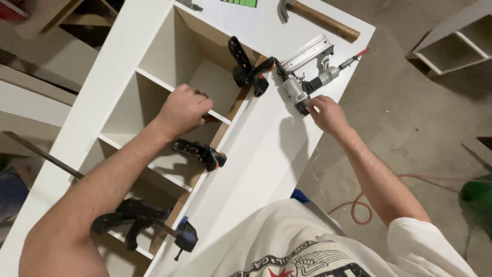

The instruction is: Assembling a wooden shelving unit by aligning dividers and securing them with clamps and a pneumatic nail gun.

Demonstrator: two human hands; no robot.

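Nail gun, upper centre of frame, lies on the white shelf unit. Right hand closing loosely on its handle base. Left hand fisted over a shelf divider. Likely dense, rigid metal; grip the handle, hose trailing.

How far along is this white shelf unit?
Done: the white shelf unit stands assembled, with dividers in and three clamps pressing a wood strip to its edge. In hand: the left hand grips a divider while the right hand touches the nail gun. Left: the clamps remain on, so the strip looks unfastened.
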